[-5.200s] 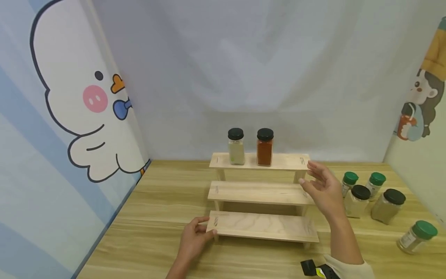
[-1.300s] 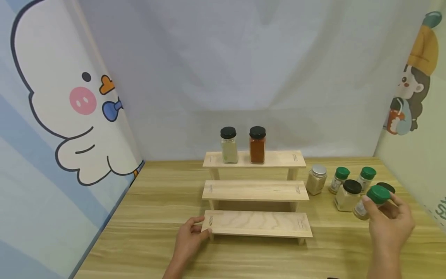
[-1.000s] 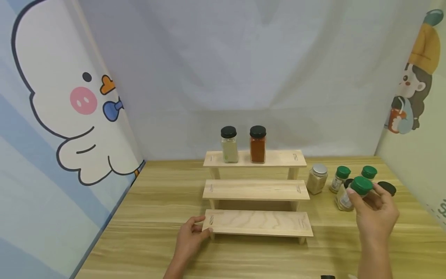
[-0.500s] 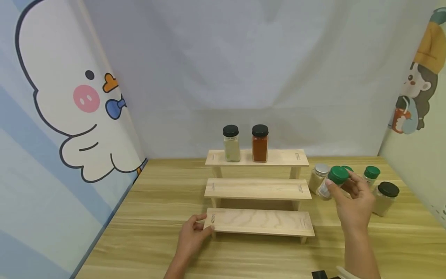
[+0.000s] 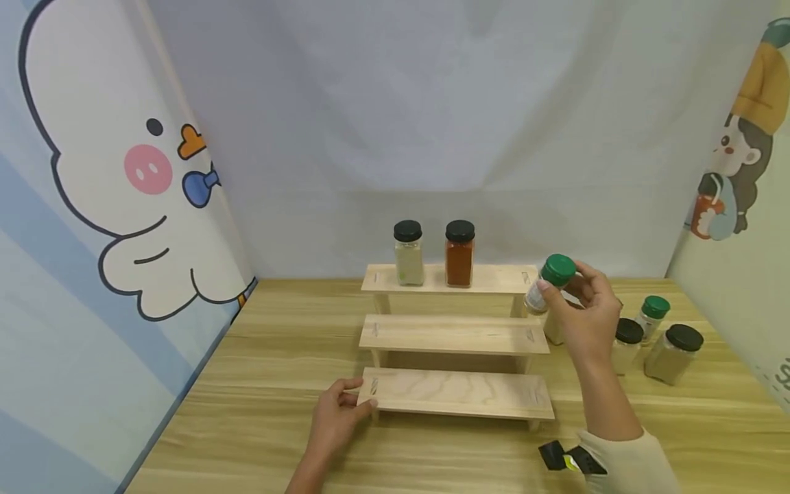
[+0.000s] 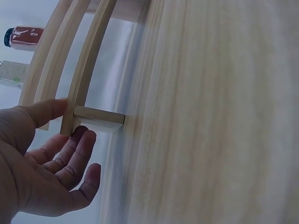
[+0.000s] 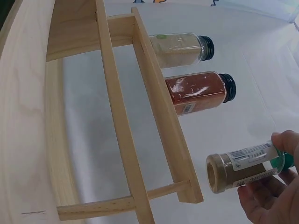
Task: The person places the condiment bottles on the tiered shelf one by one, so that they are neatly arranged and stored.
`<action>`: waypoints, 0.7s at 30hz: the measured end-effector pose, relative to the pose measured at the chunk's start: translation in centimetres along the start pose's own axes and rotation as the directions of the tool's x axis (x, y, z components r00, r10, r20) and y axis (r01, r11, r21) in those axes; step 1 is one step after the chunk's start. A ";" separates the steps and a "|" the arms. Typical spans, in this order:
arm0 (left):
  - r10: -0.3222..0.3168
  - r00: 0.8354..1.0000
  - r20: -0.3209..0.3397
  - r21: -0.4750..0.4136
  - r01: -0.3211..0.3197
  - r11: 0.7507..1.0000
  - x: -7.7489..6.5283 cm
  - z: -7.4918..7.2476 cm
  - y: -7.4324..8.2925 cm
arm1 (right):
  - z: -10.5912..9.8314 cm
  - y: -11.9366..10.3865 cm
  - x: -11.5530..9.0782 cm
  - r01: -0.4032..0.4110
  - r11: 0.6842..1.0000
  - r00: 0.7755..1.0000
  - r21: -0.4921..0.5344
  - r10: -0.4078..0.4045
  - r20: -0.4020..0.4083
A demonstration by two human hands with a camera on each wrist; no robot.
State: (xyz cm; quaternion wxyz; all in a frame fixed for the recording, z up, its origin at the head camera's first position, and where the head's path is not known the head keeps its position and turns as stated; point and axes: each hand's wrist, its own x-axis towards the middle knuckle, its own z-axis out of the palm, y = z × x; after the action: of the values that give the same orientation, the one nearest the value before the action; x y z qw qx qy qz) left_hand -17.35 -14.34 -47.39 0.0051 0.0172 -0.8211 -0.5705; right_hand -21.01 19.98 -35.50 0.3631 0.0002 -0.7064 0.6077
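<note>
Head view: the right hand (image 5: 586,317) pinches a green-lidded jar (image 5: 548,283) near its lid, holding it tilted in the air, just beside the right end of the top shelf (image 5: 498,278); the left hand (image 5: 335,417) pinches the left end of the bottom shelf (image 5: 457,392); on the top shelf stand a red jar (image 5: 459,265) and a pale jar (image 5: 409,264) — upright, apart; further right, other jars (image 5: 671,360) stand on the table (image 5: 247,405).

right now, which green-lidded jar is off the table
The green-lidded jar held up in the right hand; the other one in view, farther right, stands on the table.
</note>
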 end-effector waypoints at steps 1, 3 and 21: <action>0.000 1.000 -0.001 0.003 0.000 1.000 0.0 0.0 0.0 | 0.2 0.0 0.3 0.002 1.000 1.000 0.002 -0.002 0.017; -0.002 1.000 0.000 0.009 0.002 1.000 0.0 0.0 0.1 | 0.6 -0.1 1.0 0.001 1.000 0.998 0.002 -0.001 0.055; 0.020 1.000 -0.014 0.022 -0.020 1.000 -0.2 0.0 0.3 | 4.1 1.8 5.2 0.035 0.999 0.979 -0.008 -0.033 0.202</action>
State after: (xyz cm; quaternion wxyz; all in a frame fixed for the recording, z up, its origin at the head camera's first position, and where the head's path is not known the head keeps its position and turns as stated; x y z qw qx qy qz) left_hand -17.20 -14.19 -47.11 0.0166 0.0131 -0.8273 -0.5614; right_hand -27.69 19.24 -34.38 0.2999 0.0718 -0.7428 0.5942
